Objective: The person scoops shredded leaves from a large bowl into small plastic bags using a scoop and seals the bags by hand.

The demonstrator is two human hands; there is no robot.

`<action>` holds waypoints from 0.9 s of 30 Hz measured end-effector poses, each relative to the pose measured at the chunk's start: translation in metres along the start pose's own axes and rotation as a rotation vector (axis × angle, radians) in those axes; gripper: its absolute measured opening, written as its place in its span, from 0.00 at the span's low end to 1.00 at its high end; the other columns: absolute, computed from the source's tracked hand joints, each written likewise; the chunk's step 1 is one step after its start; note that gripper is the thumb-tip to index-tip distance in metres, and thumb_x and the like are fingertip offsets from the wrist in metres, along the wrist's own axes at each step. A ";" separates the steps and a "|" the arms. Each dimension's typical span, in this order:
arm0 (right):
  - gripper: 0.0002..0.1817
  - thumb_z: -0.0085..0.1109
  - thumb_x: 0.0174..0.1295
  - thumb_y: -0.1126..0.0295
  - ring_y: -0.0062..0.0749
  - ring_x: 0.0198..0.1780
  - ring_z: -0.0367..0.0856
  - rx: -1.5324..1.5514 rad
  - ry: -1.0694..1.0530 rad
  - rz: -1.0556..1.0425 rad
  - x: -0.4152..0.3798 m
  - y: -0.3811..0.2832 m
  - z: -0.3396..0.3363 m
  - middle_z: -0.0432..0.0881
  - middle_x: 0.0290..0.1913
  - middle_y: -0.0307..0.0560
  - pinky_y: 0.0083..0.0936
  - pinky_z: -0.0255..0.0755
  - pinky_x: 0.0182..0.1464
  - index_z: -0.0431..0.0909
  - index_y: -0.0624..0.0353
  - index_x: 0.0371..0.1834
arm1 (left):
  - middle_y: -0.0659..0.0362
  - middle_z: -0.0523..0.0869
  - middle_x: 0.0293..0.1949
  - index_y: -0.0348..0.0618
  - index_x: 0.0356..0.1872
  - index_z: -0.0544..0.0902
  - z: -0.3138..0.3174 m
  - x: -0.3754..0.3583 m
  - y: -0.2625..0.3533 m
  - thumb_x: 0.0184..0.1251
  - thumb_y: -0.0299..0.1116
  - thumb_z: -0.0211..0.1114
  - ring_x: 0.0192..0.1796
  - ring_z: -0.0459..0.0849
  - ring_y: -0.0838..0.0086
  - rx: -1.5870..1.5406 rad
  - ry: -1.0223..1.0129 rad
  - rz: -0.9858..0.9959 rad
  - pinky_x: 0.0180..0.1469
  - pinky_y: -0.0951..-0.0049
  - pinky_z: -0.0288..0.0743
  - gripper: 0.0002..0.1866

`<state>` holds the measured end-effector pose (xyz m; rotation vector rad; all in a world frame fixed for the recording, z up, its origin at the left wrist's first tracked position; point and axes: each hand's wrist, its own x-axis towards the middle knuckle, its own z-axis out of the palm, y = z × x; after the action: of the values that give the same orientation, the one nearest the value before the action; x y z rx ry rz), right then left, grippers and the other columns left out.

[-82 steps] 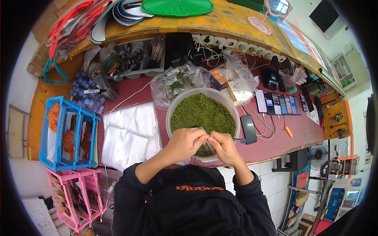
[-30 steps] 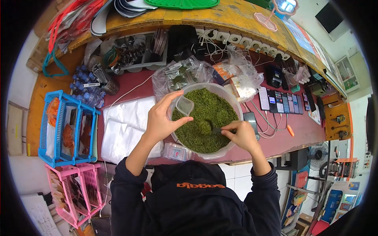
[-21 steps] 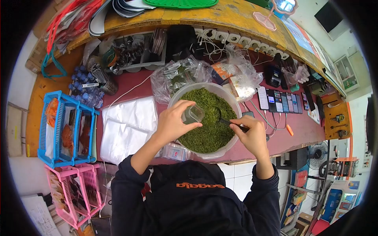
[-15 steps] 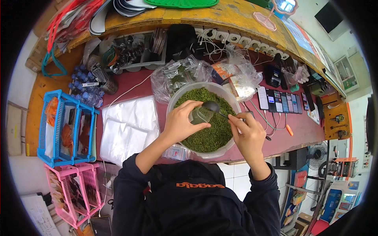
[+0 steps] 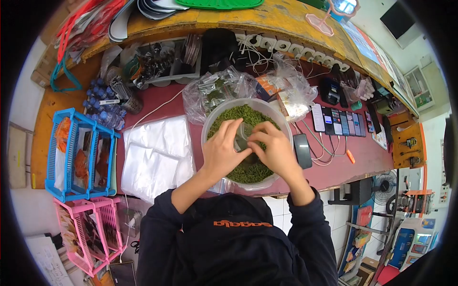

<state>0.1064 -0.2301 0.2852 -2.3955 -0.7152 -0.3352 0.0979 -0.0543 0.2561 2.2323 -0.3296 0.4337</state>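
A round translucent tub (image 5: 208,125) of chopped dry green leaf (image 5: 248,174) stands at the table's front edge. Over it, my left hand (image 5: 223,147) grips a small clear plastic bag (image 5: 243,133) between thumb and fingers. My right hand (image 5: 271,147) pinches at the bag's right side, fingertips bent inward and close to the left thumb. The bag's lower part and contents are hard to make out behind the fingers. No spoon shows in either hand.
White plastic sheets (image 5: 157,157) lie left of the tub, beside a blue basket (image 5: 71,186). Crumpled clear bags (image 5: 219,90) sit behind it. To the right are a black flat device (image 5: 302,150), several phones (image 5: 338,124) and charging cables (image 5: 329,155).
The dark spoon that my right hand held over the bag is out of sight. That hand has moved left and in to the bag, uncovering the black device.
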 end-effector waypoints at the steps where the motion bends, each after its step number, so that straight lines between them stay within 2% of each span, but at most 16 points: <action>1: 0.07 0.69 0.51 0.71 0.42 0.36 0.82 -0.002 0.006 -0.004 -0.001 0.004 0.003 0.82 0.38 0.42 0.35 0.75 0.37 0.85 0.56 0.33 | 0.58 0.78 0.56 0.44 0.59 0.77 -0.005 0.003 0.002 0.40 0.42 0.81 0.50 0.85 0.61 0.003 -0.017 0.001 0.50 0.66 0.79 0.40; 2: 0.07 0.69 0.52 0.72 0.43 0.36 0.83 0.025 0.029 0.006 -0.001 0.007 0.005 0.82 0.38 0.43 0.35 0.75 0.37 0.85 0.56 0.34 | 0.57 0.76 0.59 0.45 0.61 0.76 -0.012 0.006 0.003 0.39 0.42 0.81 0.50 0.85 0.61 0.008 -0.029 -0.005 0.50 0.66 0.79 0.42; 3: 0.07 0.69 0.52 0.73 0.43 0.37 0.83 0.058 0.046 0.018 -0.001 0.008 0.006 0.83 0.37 0.43 0.35 0.75 0.38 0.85 0.56 0.35 | 0.55 0.73 0.61 0.47 0.65 0.72 -0.026 0.011 -0.003 0.44 0.43 0.79 0.46 0.85 0.62 -0.053 -0.160 -0.047 0.45 0.66 0.80 0.43; 6: 0.08 0.69 0.52 0.75 0.44 0.35 0.83 0.201 -0.066 0.004 -0.001 0.006 -0.002 0.83 0.34 0.46 0.31 0.75 0.36 0.86 0.56 0.36 | 0.58 0.84 0.42 0.40 0.47 0.86 -0.025 0.023 -0.045 0.60 0.33 0.72 0.35 0.82 0.76 -0.612 -0.413 -0.013 0.39 0.77 0.73 0.15; 7: 0.07 0.70 0.53 0.76 0.36 0.32 0.84 0.279 0.038 0.024 0.001 0.002 -0.003 0.83 0.31 0.45 0.25 0.74 0.34 0.86 0.59 0.35 | 0.58 0.84 0.42 0.40 0.47 0.86 -0.023 0.022 -0.047 0.60 0.33 0.72 0.35 0.82 0.76 -0.613 -0.413 -0.007 0.39 0.77 0.73 0.15; 8: 0.07 0.70 0.53 0.76 0.36 0.32 0.84 0.276 0.040 0.022 -0.001 0.001 -0.003 0.83 0.31 0.45 0.25 0.74 0.34 0.86 0.59 0.35 | 0.60 0.84 0.36 0.38 0.42 0.87 -0.021 0.018 -0.048 0.62 0.30 0.70 0.33 0.79 0.80 -0.686 -0.378 -0.082 0.37 0.79 0.70 0.10; 9: 0.06 0.69 0.55 0.75 0.30 0.32 0.83 0.450 0.043 0.249 -0.005 0.002 -0.001 0.84 0.30 0.44 0.22 0.73 0.33 0.85 0.61 0.35 | 0.63 0.84 0.31 0.36 0.37 0.89 -0.021 0.016 -0.046 0.64 0.28 0.68 0.32 0.77 0.83 -0.758 -0.342 -0.162 0.35 0.81 0.68 0.06; 10: 0.05 0.69 0.57 0.75 0.24 0.32 0.83 0.623 0.046 0.481 -0.008 0.003 0.002 0.85 0.30 0.43 0.20 0.73 0.33 0.85 0.63 0.35 | 0.63 0.84 0.31 0.36 0.37 0.89 -0.020 0.014 -0.045 0.64 0.28 0.68 0.32 0.77 0.83 -0.759 -0.343 -0.163 0.35 0.81 0.68 0.06; 11: 0.05 0.68 0.59 0.75 0.16 0.32 0.80 0.699 -0.023 0.511 -0.012 0.011 0.006 0.84 0.30 0.40 0.18 0.72 0.34 0.84 0.65 0.35 | 0.63 0.84 0.30 0.36 0.38 0.88 -0.017 0.012 -0.044 0.64 0.28 0.69 0.31 0.76 0.84 -0.764 -0.299 -0.197 0.34 0.81 0.67 0.06; 15: 0.03 0.67 0.57 0.77 0.19 0.31 0.79 0.929 0.075 0.463 -0.019 0.008 0.007 0.83 0.29 0.40 0.17 0.71 0.36 0.83 0.65 0.32 | 0.64 0.84 0.30 0.37 0.37 0.88 -0.012 0.006 -0.035 0.63 0.28 0.69 0.27 0.73 0.85 -0.860 -0.251 -0.255 0.30 0.81 0.64 0.06; 16: 0.03 0.67 0.57 0.77 0.19 0.31 0.79 0.930 0.074 0.461 -0.020 0.008 0.009 0.83 0.29 0.40 0.17 0.71 0.36 0.83 0.65 0.32 | 0.64 0.84 0.30 0.37 0.37 0.88 -0.013 0.005 -0.033 0.63 0.28 0.69 0.27 0.73 0.85 -0.858 -0.249 -0.255 0.30 0.81 0.64 0.06; 18: 0.03 0.67 0.55 0.77 0.20 0.32 0.80 0.635 0.051 0.342 -0.019 0.003 0.013 0.82 0.29 0.41 0.19 0.71 0.36 0.82 0.64 0.30 | 0.64 0.84 0.30 0.36 0.36 0.88 -0.015 0.004 -0.025 0.62 0.27 0.69 0.28 0.75 0.85 -0.735 -0.274 -0.194 0.30 0.82 0.65 0.06; 19: 0.03 0.67 0.52 0.77 0.22 0.30 0.80 0.619 0.085 0.301 -0.015 -0.006 0.015 0.82 0.28 0.42 0.20 0.71 0.34 0.82 0.64 0.29 | 0.61 0.85 0.35 0.33 0.36 0.86 -0.016 0.003 -0.017 0.63 0.23 0.67 0.33 0.77 0.85 -0.714 -0.343 -0.140 0.34 0.83 0.68 0.04; 20: 0.03 0.67 0.52 0.77 0.22 0.30 0.80 0.619 0.085 0.303 -0.014 -0.011 0.014 0.82 0.28 0.42 0.20 0.71 0.34 0.82 0.64 0.29 | 0.61 0.85 0.35 0.33 0.36 0.86 -0.018 0.003 -0.010 0.63 0.23 0.67 0.33 0.77 0.85 -0.714 -0.344 -0.140 0.34 0.83 0.68 0.04; 23: 0.03 0.67 0.53 0.78 0.25 0.26 0.80 0.525 0.210 0.229 -0.015 -0.022 0.013 0.82 0.25 0.43 0.21 0.71 0.31 0.82 0.63 0.29 | 0.61 0.84 0.33 0.33 0.33 0.85 -0.027 0.003 0.004 0.62 0.22 0.67 0.30 0.74 0.87 -0.667 -0.185 -0.045 0.29 0.85 0.64 0.02; 27: 0.02 0.65 0.57 0.80 0.22 0.29 0.82 0.614 0.210 0.294 -0.027 -0.025 -0.005 0.83 0.27 0.43 0.19 0.73 0.33 0.82 0.66 0.29 | 0.63 0.83 0.31 0.35 0.33 0.84 -0.048 0.013 0.000 0.63 0.23 0.66 0.30 0.74 0.86 -0.670 -0.059 -0.078 0.30 0.85 0.64 0.02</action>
<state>0.0693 -0.2272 0.2906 -1.8102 -0.3004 -0.2001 0.1001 -0.0188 0.2904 1.5968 -0.3548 0.1755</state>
